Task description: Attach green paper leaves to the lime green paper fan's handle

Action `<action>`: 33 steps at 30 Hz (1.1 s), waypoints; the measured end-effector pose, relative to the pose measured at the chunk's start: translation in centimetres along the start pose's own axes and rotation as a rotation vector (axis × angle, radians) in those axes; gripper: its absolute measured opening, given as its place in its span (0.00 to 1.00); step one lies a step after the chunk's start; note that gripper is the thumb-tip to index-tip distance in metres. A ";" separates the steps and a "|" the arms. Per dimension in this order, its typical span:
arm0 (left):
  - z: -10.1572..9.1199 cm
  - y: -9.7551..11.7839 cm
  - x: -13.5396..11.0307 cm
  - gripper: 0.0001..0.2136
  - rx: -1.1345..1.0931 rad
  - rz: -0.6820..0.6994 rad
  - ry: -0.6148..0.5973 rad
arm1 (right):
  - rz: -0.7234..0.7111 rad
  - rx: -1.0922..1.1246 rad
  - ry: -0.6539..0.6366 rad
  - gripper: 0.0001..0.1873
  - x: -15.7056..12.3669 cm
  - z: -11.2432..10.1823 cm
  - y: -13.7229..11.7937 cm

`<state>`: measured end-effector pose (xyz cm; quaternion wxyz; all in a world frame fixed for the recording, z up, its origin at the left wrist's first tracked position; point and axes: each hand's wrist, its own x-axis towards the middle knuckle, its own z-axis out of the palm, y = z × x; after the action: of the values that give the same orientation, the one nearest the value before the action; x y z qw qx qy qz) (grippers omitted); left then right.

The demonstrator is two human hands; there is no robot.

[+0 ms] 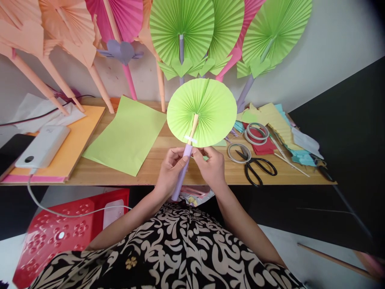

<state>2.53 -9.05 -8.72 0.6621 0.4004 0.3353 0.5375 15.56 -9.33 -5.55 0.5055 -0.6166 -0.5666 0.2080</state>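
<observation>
A round, pleated green paper fan (210, 108) is held up in front of me over the table's front edge. Its handle is a purple paper tube (181, 178) with a pale stick (194, 123) running up to the fan's centre. A strip of whitish tape (190, 139) crosses the stick near the fan's lower rim. My left hand (171, 170) is closed around the tube, thumb on its front. Just right of the tube, my right hand (210, 165) has its fingers pinched together at the fan's lower edge; what lies between those fingertips is hidden.
On the wooden table (156, 160) lie a green paper sheet (129, 134), black-handled scissors (260, 166), tape rolls (257, 133) and paper scraps (273, 114). A white power bank (45, 146) rests at left. Finished-looking fans (182, 24) lean on the wall. A red plastic stool (66, 228) stands below.
</observation>
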 end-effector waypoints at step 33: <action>0.1 0.1 0.2 0.09 -0.020 -0.032 -0.005 | 0.115 0.182 -0.062 0.10 0.1 0.1 0.8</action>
<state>2.60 -8.91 -8.55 0.6754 0.3899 0.3347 0.5289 15.90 -9.09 -6.23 0.5286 -0.5930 -0.5245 0.3062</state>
